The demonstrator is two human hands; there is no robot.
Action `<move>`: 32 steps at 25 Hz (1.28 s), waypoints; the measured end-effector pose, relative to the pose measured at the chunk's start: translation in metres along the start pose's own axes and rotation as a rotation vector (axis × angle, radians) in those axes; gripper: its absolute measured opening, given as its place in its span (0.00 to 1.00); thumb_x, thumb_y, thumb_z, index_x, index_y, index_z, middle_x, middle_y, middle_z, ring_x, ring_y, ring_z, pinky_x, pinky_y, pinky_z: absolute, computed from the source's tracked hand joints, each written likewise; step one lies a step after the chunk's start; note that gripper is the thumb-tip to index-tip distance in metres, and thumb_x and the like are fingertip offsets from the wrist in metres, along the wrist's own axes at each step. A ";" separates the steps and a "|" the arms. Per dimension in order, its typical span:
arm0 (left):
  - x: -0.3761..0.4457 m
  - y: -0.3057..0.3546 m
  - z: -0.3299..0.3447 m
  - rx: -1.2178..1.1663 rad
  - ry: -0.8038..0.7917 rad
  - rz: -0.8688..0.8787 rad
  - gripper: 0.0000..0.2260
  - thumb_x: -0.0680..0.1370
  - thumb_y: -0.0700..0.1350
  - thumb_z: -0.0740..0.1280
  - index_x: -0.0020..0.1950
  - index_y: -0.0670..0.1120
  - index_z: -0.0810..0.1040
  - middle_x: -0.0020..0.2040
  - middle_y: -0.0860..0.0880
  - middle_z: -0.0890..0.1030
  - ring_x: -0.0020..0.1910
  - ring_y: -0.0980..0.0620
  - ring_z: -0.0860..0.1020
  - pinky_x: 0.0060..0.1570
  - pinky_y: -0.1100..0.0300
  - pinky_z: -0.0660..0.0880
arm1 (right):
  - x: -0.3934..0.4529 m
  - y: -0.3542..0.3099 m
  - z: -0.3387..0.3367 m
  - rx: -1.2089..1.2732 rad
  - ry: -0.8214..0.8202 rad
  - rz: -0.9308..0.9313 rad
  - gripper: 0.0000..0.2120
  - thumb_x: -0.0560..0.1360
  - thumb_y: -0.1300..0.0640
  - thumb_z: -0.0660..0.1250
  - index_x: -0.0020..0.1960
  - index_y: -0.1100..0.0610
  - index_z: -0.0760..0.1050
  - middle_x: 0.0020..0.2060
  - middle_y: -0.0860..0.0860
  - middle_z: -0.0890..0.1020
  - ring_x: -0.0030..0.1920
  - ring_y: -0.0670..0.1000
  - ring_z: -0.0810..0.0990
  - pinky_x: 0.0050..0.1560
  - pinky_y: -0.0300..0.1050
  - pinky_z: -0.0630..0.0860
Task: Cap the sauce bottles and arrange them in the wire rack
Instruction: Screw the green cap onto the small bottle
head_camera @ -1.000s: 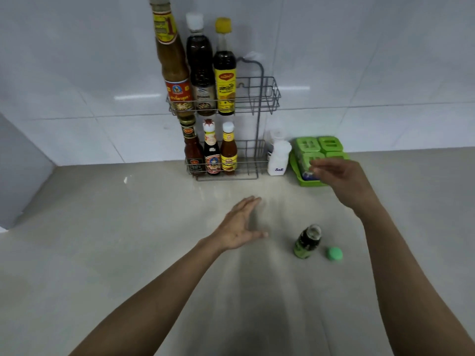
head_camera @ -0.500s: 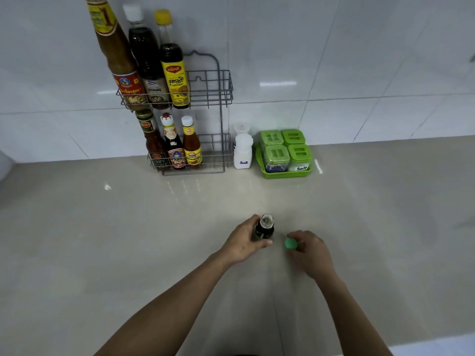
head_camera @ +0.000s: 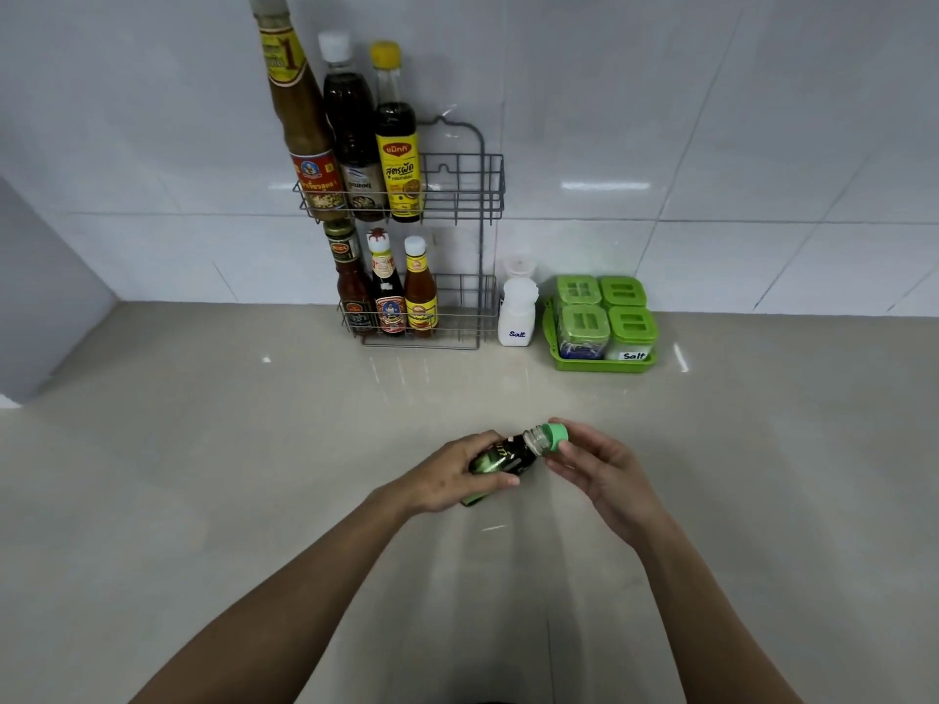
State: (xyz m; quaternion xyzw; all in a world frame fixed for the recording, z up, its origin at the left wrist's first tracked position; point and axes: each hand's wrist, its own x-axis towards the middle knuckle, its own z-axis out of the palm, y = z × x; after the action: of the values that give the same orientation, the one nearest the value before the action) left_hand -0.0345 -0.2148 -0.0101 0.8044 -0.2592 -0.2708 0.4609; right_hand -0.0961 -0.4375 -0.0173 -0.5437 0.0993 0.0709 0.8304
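My left hand [head_camera: 449, 477] grips a small dark sauce bottle [head_camera: 505, 454] with a green label, tilted with its neck pointing right. My right hand [head_camera: 602, 467] pinches a green cap [head_camera: 555, 437] against the bottle's mouth. Both are held above the counter, near its middle. A grey two-tier wire rack [head_camera: 470, 195] stands against the tiled wall. Its upper tier holds three tall capped bottles [head_camera: 396, 160] on the left. The lower tier holds three small capped bottles [head_camera: 388, 297], also on the left. The right side of each tier has free room.
A white salt shaker [head_camera: 517, 309] stands just right of the rack. Beside it sits a green tray [head_camera: 602, 363] with several green-lidded jars. The beige counter [head_camera: 203, 475] stretches wide on both sides, ending at a wall corner on the left.
My left hand took the bottle off the counter and tilted it. My right hand picked up the green cap and brought it to the bottle's mouth.
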 end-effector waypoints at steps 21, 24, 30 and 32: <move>-0.032 0.010 -0.060 -0.091 -0.132 -0.071 0.12 0.80 0.51 0.67 0.51 0.41 0.76 0.41 0.51 0.75 0.39 0.57 0.75 0.41 0.64 0.71 | 0.011 -0.036 0.068 -0.536 -0.041 -0.102 0.08 0.74 0.57 0.70 0.42 0.61 0.77 0.32 0.56 0.81 0.28 0.50 0.80 0.31 0.40 0.78; -0.033 0.007 -0.063 -0.076 -0.127 -0.018 0.11 0.79 0.50 0.68 0.52 0.42 0.77 0.41 0.51 0.75 0.39 0.57 0.74 0.40 0.63 0.71 | 0.012 -0.034 0.084 -0.676 0.077 -0.029 0.23 0.76 0.42 0.66 0.33 0.59 0.69 0.22 0.54 0.69 0.21 0.49 0.66 0.23 0.38 0.64; -0.046 -0.011 -0.073 -0.083 -0.070 0.011 0.13 0.75 0.54 0.71 0.55 0.49 0.79 0.45 0.51 0.77 0.42 0.56 0.75 0.42 0.60 0.72 | 0.013 -0.028 0.098 -0.788 0.099 -0.002 0.19 0.81 0.52 0.59 0.35 0.60 0.72 0.24 0.54 0.74 0.25 0.51 0.72 0.28 0.43 0.69; -0.050 -0.016 -0.077 -0.102 -0.012 0.010 0.14 0.73 0.57 0.72 0.54 0.51 0.79 0.44 0.52 0.76 0.41 0.56 0.75 0.41 0.60 0.71 | 0.008 -0.034 0.099 -0.709 0.057 -0.061 0.05 0.80 0.63 0.61 0.48 0.61 0.75 0.36 0.56 0.81 0.34 0.54 0.80 0.31 0.45 0.76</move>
State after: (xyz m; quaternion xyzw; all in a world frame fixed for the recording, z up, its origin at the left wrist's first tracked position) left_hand -0.0158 -0.1286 0.0187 0.7768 -0.2516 -0.2861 0.5014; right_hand -0.0719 -0.3604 0.0497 -0.8027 0.0755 0.0608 0.5885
